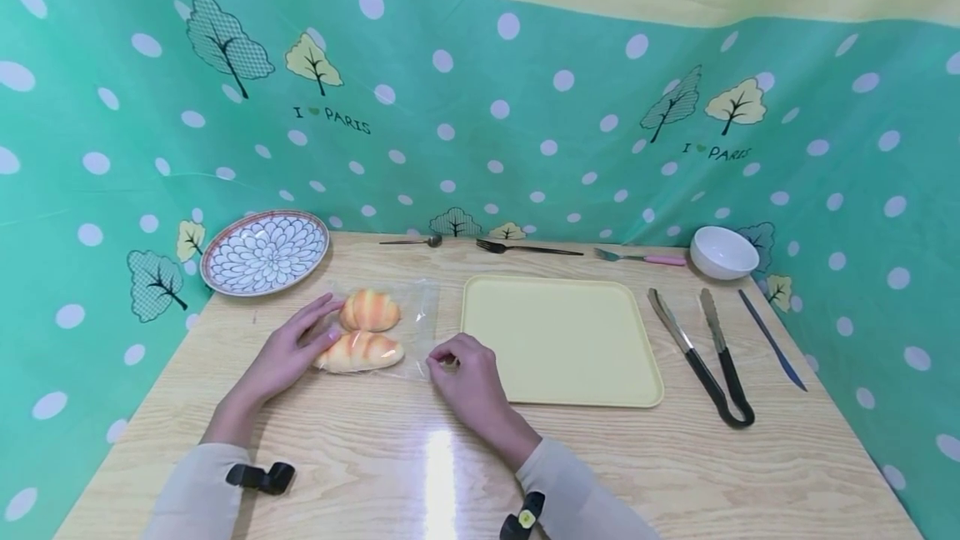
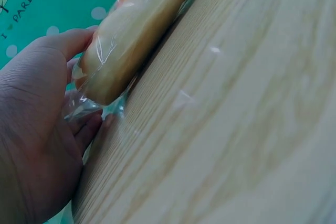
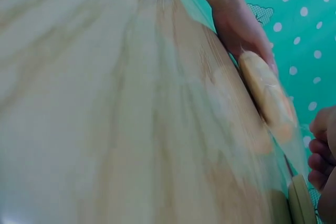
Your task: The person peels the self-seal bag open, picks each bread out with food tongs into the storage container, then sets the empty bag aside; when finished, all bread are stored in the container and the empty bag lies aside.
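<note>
Two bread rolls lie in a clear plastic bag (image 1: 423, 315) on the table, left of centre in the head view. The far bread roll (image 1: 370, 310) is rounder; the near bread roll (image 1: 362, 352) is longer, with orange stripes. At the bag's left side rests my left hand (image 1: 288, 350), its index finger by the far roll and its thumb on the near one. In the left wrist view, the left hand (image 2: 47, 103) touches the bag around the roll's end. My right hand (image 1: 467, 373) pinches the bag's near right corner, fingers curled, close to the tray.
Right of the bag lies a cream tray (image 1: 558, 340). Tongs (image 1: 708, 365) and a dark knife (image 1: 772, 340) lie farther right. Along the back are a patterned plate (image 1: 266, 255), a spoon (image 1: 433, 242), a black fork (image 1: 528, 248), a pink-handled fork (image 1: 641, 257) and a white bowl (image 1: 723, 253).
</note>
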Demonstrator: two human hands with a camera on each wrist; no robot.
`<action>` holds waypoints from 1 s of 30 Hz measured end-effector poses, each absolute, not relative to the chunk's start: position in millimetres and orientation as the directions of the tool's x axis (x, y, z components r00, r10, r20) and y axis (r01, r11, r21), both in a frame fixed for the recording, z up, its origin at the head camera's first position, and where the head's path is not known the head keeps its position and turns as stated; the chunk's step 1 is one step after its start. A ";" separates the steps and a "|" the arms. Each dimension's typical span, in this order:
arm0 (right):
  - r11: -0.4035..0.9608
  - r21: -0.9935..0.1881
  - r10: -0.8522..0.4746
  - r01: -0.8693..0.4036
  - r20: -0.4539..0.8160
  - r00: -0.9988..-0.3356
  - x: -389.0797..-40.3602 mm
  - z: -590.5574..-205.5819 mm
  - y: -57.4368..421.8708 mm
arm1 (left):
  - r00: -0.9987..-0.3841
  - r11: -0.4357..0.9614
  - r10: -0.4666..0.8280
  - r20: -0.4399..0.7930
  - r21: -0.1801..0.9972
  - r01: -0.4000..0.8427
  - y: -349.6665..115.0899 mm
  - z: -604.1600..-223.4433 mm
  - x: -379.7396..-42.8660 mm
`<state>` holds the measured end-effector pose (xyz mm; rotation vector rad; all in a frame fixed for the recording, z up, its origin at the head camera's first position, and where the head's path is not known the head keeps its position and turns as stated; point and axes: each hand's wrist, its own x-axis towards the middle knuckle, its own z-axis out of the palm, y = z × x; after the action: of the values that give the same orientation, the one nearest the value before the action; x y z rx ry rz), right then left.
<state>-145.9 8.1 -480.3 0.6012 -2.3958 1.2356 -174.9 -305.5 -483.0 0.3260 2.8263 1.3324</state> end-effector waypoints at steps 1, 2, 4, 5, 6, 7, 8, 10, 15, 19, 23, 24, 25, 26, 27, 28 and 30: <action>0.513 -0.680 -0.179 -0.524 0.512 -0.840 -146.3 -480.3 9.1 | -0.979 0.620 0.185 0.088 0.762 0.186 -305.6 -482.9 -174.7; 0.505 -0.693 -0.160 -0.514 0.510 -0.845 -146.6 -480.6 10.1 | -0.979 0.622 0.185 0.085 0.761 0.183 -305.8 -482.9 -174.7; 0.494 -0.717 -0.122 -0.492 0.503 -0.855 -147.1 -481.5 11.9 | -0.980 0.628 0.184 0.081 0.757 0.181 -306.3 -483.1 -174.9; 0.492 -0.727 -0.107 -0.479 0.495 -0.862 -147.3 -481.7 12.7 | -0.980 0.630 0.184 0.079 0.755 0.179 -306.6 -483.4 -175.1; 0.490 -0.737 -0.093 -0.465 0.487 -0.869 -147.4 -482.0 13.5 | -0.980 0.632 0.185 0.078 0.754 0.179 -306.7 -483.5 -175.1; 0.488 -0.746 -0.080 -0.454 0.480 -0.874 -147.6 -482.7 14.1 | -0.980 0.635 0.185 0.078 0.751 0.180 -307.1 -484.2 -175.3; 0.486 -0.754 -0.070 -0.442 0.470 -0.880 -147.5 -482.8 14.8 | -0.980 0.637 0.185 0.076 0.750 0.179 -307.4 -484.6 -175.3; 0.486 -0.763 -0.059 -0.426 0.458 -0.887 -147.3 -482.8 15.8 | -0.979 0.639 0.186 0.077 0.748 0.180 -308.0 -485.6 -175.2; 0.480 -0.784 -0.056 -0.393 0.420 -0.906 -146.2 -480.6 17.6 | -0.978 0.638 0.188 0.088 0.747 0.189 -309.7 -488.6 -175.4; 0.480 -0.789 -0.069 -0.384 0.402 -0.913 -145.8 -479.8 17.9 | -0.978 0.634 0.188 0.090 0.749 0.191 -310.4 -490.1 -176.1; 0.477 -0.787 -0.094 -0.391 0.397 -0.913 -146.6 -479.6 17.0 | -0.979 0.633 0.188 0.075 0.753 0.179 -310.3 -490.4 -176.4; 0.476 -0.787 -0.099 -0.392 0.395 -0.913 -147.0 -479.0 16.6 | -0.979 0.634 0.188 0.072 0.753 0.177 -310.1 -490.6 -176.6; 0.475 -0.787 -0.104 -0.392 0.392 -0.914 -147.4 -478.6 16.0 | -0.980 0.634 0.189 0.068 0.753 0.175 -309.9 -490.8 -176.8; 0.474 -0.788 -0.107 -0.393 0.391 -0.914 -148.2 -478.0 15.4 | -0.980 0.634 0.189 0.066 0.753 0.174 -309.6 -491.0 -177.1; 0.474 -0.788 -0.110 -0.393 0.389 -0.915 -149.0 -477.2 14.8 | -0.980 0.634 0.190 0.065 0.754 0.173 -309.1 -490.9 -177.2; 0.473 -0.788 -0.113 -0.394 0.389 -0.914 -149.8 -476.2 14.0 | -0.980 0.635 0.190 0.063 0.754 0.171 -308.7 -491.2 -177.6; 0.472 -0.787 -0.119 -0.398 0.390 -0.913 -151.9 -474.5 12.2 | -0.979 0.633 0.191 0.063 0.754 0.172 -307.7 -491.4 -177.9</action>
<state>-151.9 12.2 -474.5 0.4403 -2.4411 1.4164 -177.9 -307.7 -491.4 0.3137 2.8183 1.2978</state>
